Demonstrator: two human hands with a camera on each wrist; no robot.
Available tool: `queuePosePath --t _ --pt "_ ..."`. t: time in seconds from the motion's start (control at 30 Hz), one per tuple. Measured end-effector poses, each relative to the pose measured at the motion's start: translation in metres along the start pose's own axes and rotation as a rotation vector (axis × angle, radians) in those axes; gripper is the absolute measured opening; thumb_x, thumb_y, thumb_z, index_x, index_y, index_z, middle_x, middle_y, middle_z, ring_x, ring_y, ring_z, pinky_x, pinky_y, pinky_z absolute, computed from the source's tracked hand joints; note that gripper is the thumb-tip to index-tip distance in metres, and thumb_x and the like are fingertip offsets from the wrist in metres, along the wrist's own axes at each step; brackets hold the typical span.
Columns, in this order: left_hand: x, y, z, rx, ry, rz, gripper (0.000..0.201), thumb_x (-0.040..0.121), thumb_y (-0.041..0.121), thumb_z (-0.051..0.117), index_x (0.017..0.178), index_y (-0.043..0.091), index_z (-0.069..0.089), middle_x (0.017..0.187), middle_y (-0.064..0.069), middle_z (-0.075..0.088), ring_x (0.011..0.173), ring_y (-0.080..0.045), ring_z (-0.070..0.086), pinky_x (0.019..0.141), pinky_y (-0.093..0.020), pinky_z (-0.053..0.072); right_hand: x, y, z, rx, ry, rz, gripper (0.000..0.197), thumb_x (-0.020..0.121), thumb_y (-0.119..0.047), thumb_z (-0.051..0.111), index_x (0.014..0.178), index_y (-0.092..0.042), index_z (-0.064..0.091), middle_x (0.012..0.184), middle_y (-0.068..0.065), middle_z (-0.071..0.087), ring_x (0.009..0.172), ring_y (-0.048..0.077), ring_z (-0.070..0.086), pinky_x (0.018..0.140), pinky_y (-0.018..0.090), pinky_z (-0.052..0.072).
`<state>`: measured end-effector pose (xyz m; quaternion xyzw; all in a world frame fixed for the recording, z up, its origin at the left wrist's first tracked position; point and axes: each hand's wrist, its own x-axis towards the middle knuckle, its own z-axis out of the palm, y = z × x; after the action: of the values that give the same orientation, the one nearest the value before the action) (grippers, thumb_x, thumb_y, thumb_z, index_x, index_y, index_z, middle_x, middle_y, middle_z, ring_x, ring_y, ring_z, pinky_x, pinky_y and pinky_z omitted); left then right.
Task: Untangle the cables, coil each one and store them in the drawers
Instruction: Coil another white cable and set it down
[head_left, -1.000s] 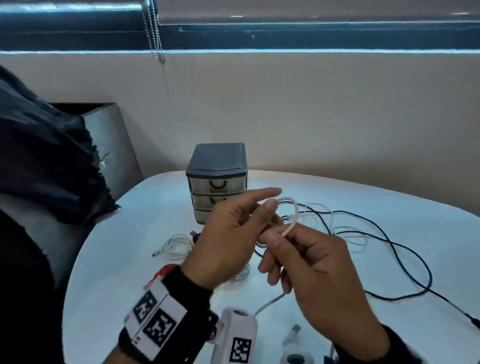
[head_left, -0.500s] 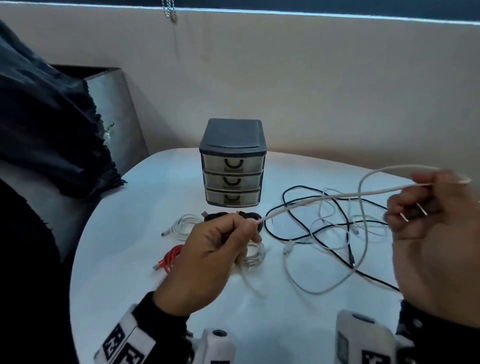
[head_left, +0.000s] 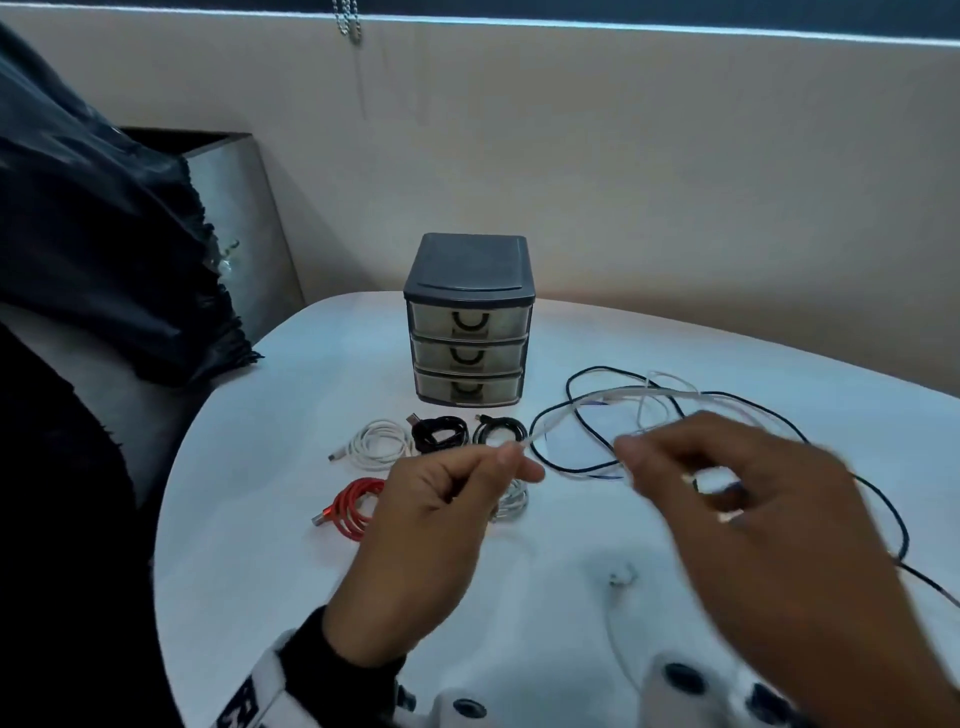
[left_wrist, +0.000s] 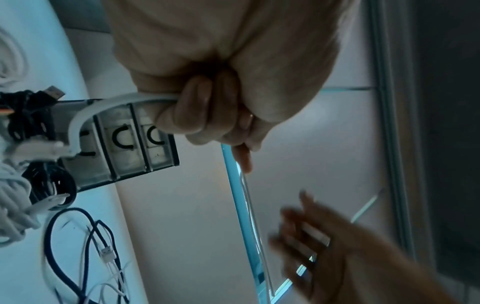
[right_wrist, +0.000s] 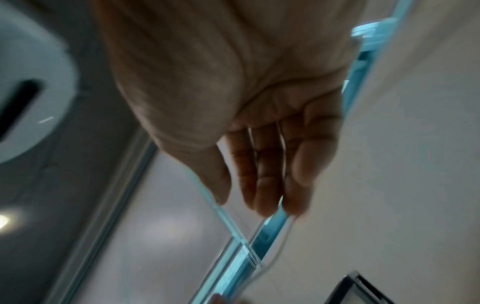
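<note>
Left hand (head_left: 441, 499): your grip pinches the white cable (head_left: 571, 410) near its end, fingers curled, above the bench (head_left: 260, 519).
Right hand (head_left: 769, 514): blurred; fingers look straight and loose with the cable running across them, so I cannot tell if your grip holds it.
White cable: stretched between your hands, over the loose black cable (head_left: 582, 470).
Coils: white (head_left: 379, 441), two black (head_left: 441, 431), red (head_left: 358, 506), all lying on the bench before the drawers (head_left: 467, 353).
Drawers: all three closed.

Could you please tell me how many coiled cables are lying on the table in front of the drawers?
5: the white coil, two black coils just before the drawer unit, the red coil nearer, and a pale coil partly hidden behind the left hand.
</note>
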<state>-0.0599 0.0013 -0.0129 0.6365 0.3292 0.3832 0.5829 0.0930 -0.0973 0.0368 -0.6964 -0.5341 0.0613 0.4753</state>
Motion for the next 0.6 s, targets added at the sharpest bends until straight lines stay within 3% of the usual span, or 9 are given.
queuePosePath --t 0.07,0.1,0.13,0.23,0.33,0.4,0.47,0.53,0.6 --pt "-0.003 -0.001 0.003 0.065 -0.069 0.008 0.037 0.092 0.033 0.055 0.062 0.015 0.067 0.045 0.012 0.032 0.043 -0.005 0.025 0.045 -0.015 0.024 -0.009 0.002 0.022 -0.183 -0.035 -0.269 0.024 0.092 -0.043 0.054 0.105 -0.033 0.072 0.116 -0.018 0.067 0.114 0.001 0.058 0.105 0.023 0.038" --pt "-0.004 -0.001 0.003 0.060 -0.095 -0.004 0.039 0.094 0.029 0.055 0.059 0.011 0.060 0.046 0.011 0.032 0.044 -0.005 0.025 0.046 -0.016 0.024 -0.011 0.009 0.032 -0.194 -0.116 -0.351 0.029 0.095 -0.039 0.050 0.116 -0.033 0.068 0.125 -0.018 0.062 0.123 0.001 0.052 0.113 0.028 0.030" --pt "-0.004 -0.001 0.001 0.044 -0.119 -0.028 0.040 0.093 0.028 0.055 0.057 0.011 0.057 0.048 0.008 0.031 0.045 -0.007 0.024 0.046 -0.016 0.023 -0.010 0.015 0.037 -0.148 -0.207 -0.342 0.030 0.097 -0.038 0.048 0.121 -0.034 0.065 0.123 -0.021 0.062 0.121 -0.001 0.052 0.113 0.028 0.028" --pt "-0.005 0.000 -0.005 -0.016 -0.165 -0.114 0.034 0.084 0.039 0.057 0.055 0.023 0.065 0.051 0.001 0.029 0.045 -0.010 0.022 0.044 -0.018 0.023 -0.003 0.029 0.038 0.109 -0.362 -0.150 0.021 0.097 -0.035 0.057 0.114 -0.040 0.069 0.091 -0.025 0.063 0.092 0.005 0.060 0.085 0.011 0.041" --pt "0.002 -0.006 -0.008 -0.085 -0.155 -0.158 0.029 0.078 0.045 0.058 0.061 0.023 0.069 0.050 0.002 0.033 0.047 -0.011 0.028 0.047 -0.020 0.028 0.006 0.045 0.039 0.172 -0.245 -0.129 0.018 0.091 -0.024 0.067 0.099 -0.037 0.076 0.073 -0.019 0.059 0.069 0.009 0.056 0.065 0.009 0.039" --pt "0.007 -0.010 -0.012 -0.145 -0.135 -0.203 0.037 0.084 0.046 0.059 0.057 0.020 0.063 0.051 0.003 0.032 0.049 -0.013 0.031 0.050 -0.019 0.030 0.012 0.061 0.047 0.224 -0.098 -0.070 0.016 0.089 -0.022 0.067 0.097 -0.033 0.077 0.072 -0.011 0.063 0.065 0.009 0.057 0.061 0.010 0.040" --pt "0.010 -0.014 -0.019 -0.200 -0.130 -0.230 0.045 0.091 0.047 0.060 0.056 0.020 0.055 0.053 0.002 0.030 0.052 -0.016 0.034 0.056 -0.025 0.028 0.017 0.083 0.057 0.222 0.018 0.045 0.016 0.092 -0.021 0.066 0.098 -0.032 0.076 0.076 -0.006 0.068 0.069 0.010 0.060 0.063 0.020 0.047" --pt "0.011 -0.015 -0.025 -0.250 -0.129 -0.219 0.036 0.089 0.043 0.055 0.060 0.020 0.054 0.057 0.000 0.030 0.053 -0.017 0.038 0.065 -0.036 0.025 0.018 0.100 0.065 0.081 0.014 0.105 0.016 0.094 -0.023 0.063 0.101 -0.032 0.076 0.077 -0.005 0.068 0.070 0.007 0.058 0.064 0.029 0.046" --pt "0.010 -0.014 -0.028 -0.370 -0.103 -0.198 0.030 0.092 0.033 0.055 0.066 0.019 0.058 0.059 0.000 0.032 0.051 -0.016 0.040 0.065 -0.033 0.039 0.014 0.105 0.071 -0.042 -0.097 0.102 0.017 0.095 -0.028 0.061 0.101 -0.032 0.076 0.076 -0.010 0.066 0.070 0.001 0.055 0.065 0.022 0.041"
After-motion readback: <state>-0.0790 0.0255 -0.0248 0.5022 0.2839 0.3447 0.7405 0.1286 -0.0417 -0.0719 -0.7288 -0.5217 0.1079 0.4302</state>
